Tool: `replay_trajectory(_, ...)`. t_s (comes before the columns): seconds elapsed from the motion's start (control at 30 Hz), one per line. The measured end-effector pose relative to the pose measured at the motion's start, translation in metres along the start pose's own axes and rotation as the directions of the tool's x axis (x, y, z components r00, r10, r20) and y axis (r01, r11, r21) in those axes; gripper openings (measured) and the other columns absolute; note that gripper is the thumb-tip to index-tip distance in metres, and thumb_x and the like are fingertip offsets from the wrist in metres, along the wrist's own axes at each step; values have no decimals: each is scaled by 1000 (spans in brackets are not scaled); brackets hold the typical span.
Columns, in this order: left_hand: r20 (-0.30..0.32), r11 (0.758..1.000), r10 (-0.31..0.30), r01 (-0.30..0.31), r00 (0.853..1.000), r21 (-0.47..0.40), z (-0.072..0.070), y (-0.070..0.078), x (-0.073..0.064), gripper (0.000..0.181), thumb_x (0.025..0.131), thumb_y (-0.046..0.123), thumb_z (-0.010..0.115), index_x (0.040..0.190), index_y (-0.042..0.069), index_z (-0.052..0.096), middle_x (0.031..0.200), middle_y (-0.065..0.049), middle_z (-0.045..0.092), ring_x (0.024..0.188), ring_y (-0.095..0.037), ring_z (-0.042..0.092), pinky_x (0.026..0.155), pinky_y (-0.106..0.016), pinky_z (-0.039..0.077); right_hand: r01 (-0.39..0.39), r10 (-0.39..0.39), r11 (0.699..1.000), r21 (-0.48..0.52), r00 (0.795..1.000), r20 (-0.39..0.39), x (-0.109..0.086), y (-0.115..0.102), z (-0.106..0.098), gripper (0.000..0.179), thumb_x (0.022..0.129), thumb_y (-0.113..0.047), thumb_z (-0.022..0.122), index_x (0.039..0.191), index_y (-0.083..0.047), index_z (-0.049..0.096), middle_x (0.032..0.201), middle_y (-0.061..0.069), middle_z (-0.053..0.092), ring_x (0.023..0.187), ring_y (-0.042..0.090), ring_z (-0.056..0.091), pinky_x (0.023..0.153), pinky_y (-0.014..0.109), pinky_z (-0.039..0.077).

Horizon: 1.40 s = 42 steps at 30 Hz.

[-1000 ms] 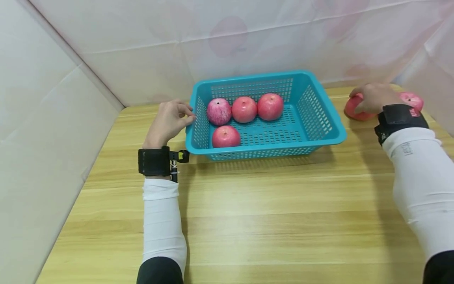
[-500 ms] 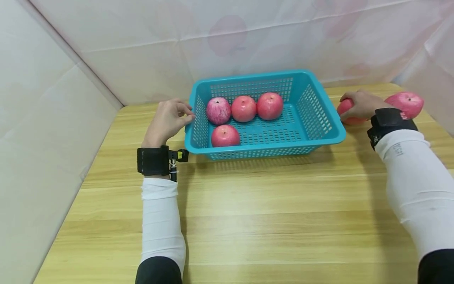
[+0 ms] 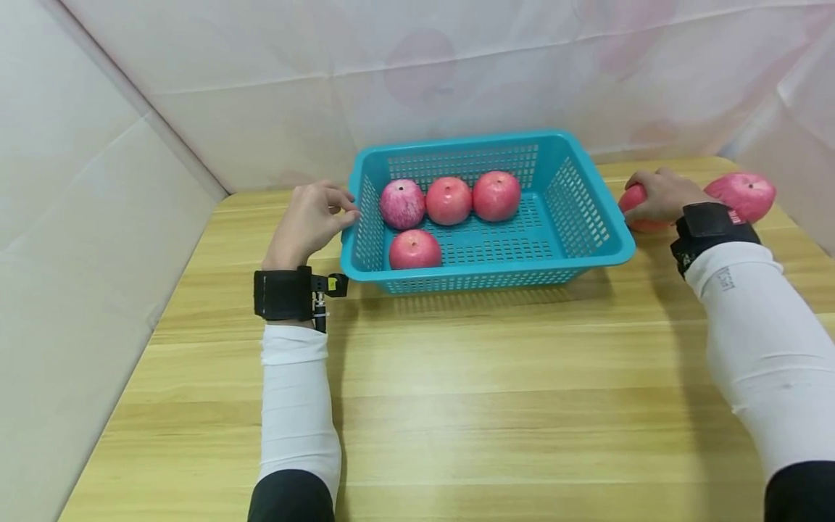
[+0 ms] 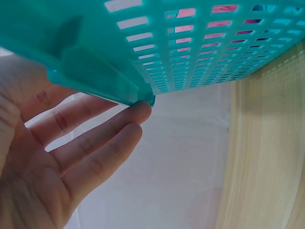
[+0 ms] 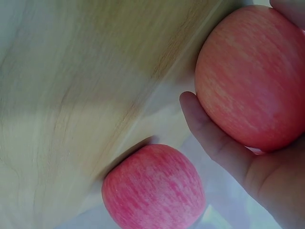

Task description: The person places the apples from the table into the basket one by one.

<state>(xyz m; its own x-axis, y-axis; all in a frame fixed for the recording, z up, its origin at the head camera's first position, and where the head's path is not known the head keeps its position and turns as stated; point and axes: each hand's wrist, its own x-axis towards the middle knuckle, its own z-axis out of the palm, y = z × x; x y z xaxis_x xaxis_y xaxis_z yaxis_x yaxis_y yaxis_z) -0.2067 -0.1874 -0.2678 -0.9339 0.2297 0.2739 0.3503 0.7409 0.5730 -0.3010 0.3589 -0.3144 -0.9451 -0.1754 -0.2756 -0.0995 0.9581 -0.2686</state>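
Note:
A turquoise plastic basket [image 3: 509, 275] with perforated walls holds several red and pink apples [image 3: 415, 250]. At its left end my left hand [image 3: 309, 221] holds the rim; in the left wrist view the fingers [image 4: 102, 160] lie along the outer side of the lip. Beyond the basket's right end, my right hand [image 3: 664, 196] grips a red apple [image 5: 252, 78] from above, thumb and fingers on opposite sides. That apple is close beside the basket wall and is partly covered by the hand. Another pinkish apple [image 3: 744, 196] lies on the table behind my right wrist.
The wooden table [image 3: 470, 406] spreads in front of the basket. A pale cloth backdrop [image 3: 261, 87] rises close behind the basket, with another pale panel [image 3: 85, 254] along the left edge.
My right hand has shifted left with the apple, toward the basket's right end. More of the apple behind the wrist now shows. The left hand and basket have stayed put.

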Motion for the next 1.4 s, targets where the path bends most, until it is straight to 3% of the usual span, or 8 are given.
replay_trajectory(0.6,-1,1000,1,-1,1000,-2,0,2,2,16,92,2,70,100,-12,75,109,-22,67,102,-38,63,90,-51,55,-5,6,1000,9,1000,-26,-6,-3,-5,74,87,-32,72,139,6,36,123,38,34,106,60,40,84,69,43)
replay_trajectory(1.17,7,1000,9,-9,1000,-17,1,7,4,15,92,0,70,100,-11,76,110,-21,67,104,-37,62,90,-50,55,-4,7,1000,22,995,-101,-14,1,-1,70,88,-31,70,138,6,38,122,39,34,105,62,38,86,71,41)
replay_trajectory(1.4,21,1000,3,-3,1000,-3,0,4,-4,15,93,0,69,100,-11,76,109,-21,66,103,-37,61,87,-50,55,-16,18,1000,17,992,-125,-15,-7,9,69,87,-32,72,136,6,40,122,39,36,105,62,40,86,71,42)
